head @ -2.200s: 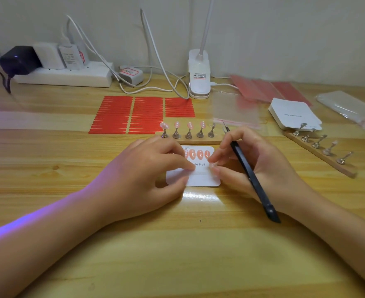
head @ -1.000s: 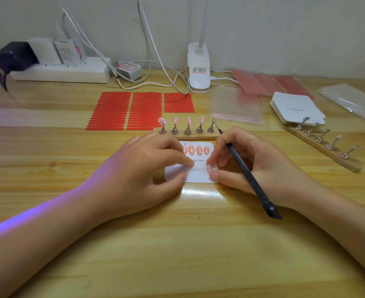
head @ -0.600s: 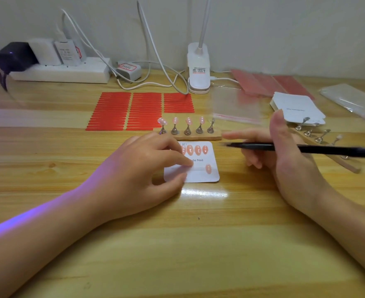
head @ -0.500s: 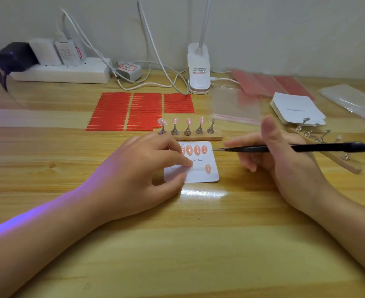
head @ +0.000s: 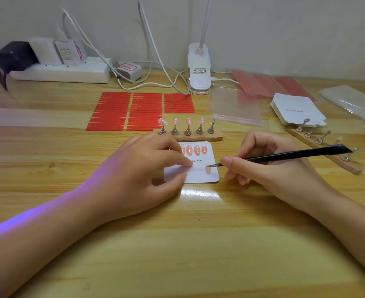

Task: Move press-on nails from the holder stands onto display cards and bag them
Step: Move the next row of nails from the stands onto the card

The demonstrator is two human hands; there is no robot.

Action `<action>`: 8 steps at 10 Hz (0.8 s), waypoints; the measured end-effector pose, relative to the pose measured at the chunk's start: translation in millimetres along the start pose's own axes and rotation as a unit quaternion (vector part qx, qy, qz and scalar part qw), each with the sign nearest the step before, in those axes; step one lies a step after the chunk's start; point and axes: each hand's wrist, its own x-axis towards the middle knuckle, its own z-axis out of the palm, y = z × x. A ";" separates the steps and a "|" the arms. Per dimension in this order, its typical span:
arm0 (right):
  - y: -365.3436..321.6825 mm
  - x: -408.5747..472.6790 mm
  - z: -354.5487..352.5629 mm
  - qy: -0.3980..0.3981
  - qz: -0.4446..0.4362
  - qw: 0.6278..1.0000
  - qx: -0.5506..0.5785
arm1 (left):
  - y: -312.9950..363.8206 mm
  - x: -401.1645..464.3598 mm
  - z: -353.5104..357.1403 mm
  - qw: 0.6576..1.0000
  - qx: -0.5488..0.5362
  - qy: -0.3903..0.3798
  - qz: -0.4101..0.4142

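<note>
Right hand [head: 269, 166] swung our tweezers [head: 284, 155] back onto the card's [head: 198, 177] lower nail [head: 208, 169], gripping them; left hand [head: 147, 168] pins card; four nails wait on the stand [head: 188, 135]; bagging not started.

The left hand [head: 140, 168] is pressing its curled fingertips on the display card [head: 198, 177]; the right hand [head: 269, 166], right of the card, is pinching black tweezers [head: 284, 157].
</note>
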 end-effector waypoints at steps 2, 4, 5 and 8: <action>0.4 1.0 0.4 0.002 -0.004 1.000 0.017 | -0.5 0.0 -0.6 1.000 -0.002 -0.003 0.002; -0.7 0.7 0.7 0.002 0.000 1.000 0.006 | -1.1 0.0 0.1 1.000 -0.007 -0.001 0.000; 0.2 0.5 0.4 0.001 0.005 1.000 -0.011 | -1.5 0.0 0.1 1.000 -0.009 -0.001 0.001; -1.7 0.9 0.0 -0.003 0.015 1.000 -0.019 | -0.7 -0.2 -0.4 1.000 -0.007 -0.001 -0.001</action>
